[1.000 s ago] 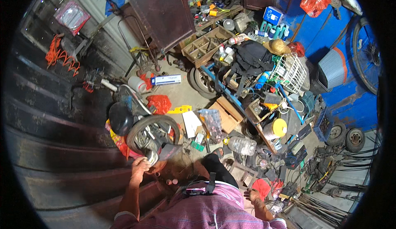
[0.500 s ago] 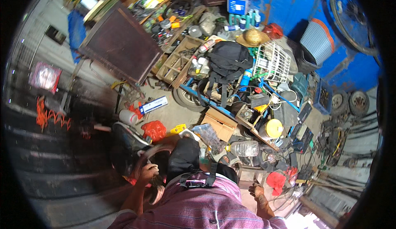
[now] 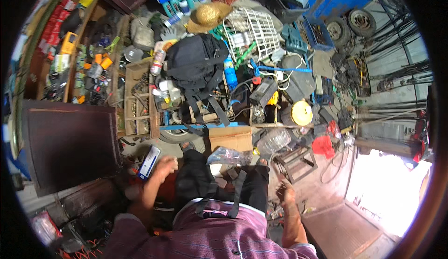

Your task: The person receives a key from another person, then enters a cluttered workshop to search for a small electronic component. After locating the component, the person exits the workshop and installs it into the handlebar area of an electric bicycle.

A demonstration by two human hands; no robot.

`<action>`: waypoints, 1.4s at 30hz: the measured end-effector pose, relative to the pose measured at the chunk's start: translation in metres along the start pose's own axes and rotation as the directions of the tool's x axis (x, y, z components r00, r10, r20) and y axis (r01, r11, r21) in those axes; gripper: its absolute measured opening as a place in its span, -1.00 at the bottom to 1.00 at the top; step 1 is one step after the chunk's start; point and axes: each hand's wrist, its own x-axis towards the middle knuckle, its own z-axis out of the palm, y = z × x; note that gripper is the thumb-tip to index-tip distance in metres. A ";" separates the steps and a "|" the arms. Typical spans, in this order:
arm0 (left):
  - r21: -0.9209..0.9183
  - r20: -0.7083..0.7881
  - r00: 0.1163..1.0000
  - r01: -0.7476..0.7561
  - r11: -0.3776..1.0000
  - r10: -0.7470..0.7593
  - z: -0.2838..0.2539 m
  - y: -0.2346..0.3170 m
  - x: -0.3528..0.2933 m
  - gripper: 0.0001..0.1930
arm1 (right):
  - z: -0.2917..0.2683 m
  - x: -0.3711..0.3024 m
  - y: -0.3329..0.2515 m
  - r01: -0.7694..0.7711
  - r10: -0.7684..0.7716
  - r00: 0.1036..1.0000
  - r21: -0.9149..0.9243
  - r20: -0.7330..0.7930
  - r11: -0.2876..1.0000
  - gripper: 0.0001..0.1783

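My left hand (image 3: pixel 166 165) is raised beside my left thigh, fingers curled in; I see nothing in it. Just left of it lies a long blue-and-white box (image 3: pixel 149 162) on the floor. Lower right, my right hand (image 3: pixel 285 193) hangs beside my right leg, its fingers loosely bent and apart, with nothing in them. Nearest to that hand is a small wooden stool frame (image 3: pixel 303 166). Ahead of my feet are a clear plastic bag (image 3: pixel 228 156), a cardboard box (image 3: pixel 231 140) and a large clear bottle (image 3: pixel 274 141).
A low cluttered bench carries a black backpack (image 3: pixel 196 61), a white wire basket (image 3: pixel 254 33) and a yellow-lidded tub (image 3: pixel 298 113). A divided wooden tray (image 3: pixel 137 103) stands left of them. A dark cabinet panel (image 3: pixel 72 145) is at the left; a red cloth (image 3: pixel 323 147) lies right.
My view has turned to the right, and the scene has swung left. My left hand has moved away from a dark curved object beside my leg. The right hand still hangs at my side.
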 end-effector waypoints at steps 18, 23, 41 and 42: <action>-0.248 0.246 0.905 -0.287 0.925 0.347 0.168 0.170 0.237 -0.74 | 0.114 0.057 0.173 0.300 -0.327 0.944 -0.488 0.032 0.819 -0.72; -0.157 0.363 0.804 -0.446 0.881 0.471 0.246 0.167 0.185 -0.79 | 0.090 0.062 0.182 0.312 -0.339 0.941 -0.410 0.007 0.857 -0.70; -0.710 0.457 0.847 0.163 0.685 0.273 0.422 0.158 0.225 0.11 | 0.045 0.068 0.198 0.284 -0.297 0.955 -0.297 0.002 0.912 -0.76; -0.749 0.467 0.838 0.206 0.630 0.281 0.425 0.160 0.226 0.12 | 0.049 0.064 0.189 0.304 -0.321 0.947 -0.333 0.004 0.892 -0.77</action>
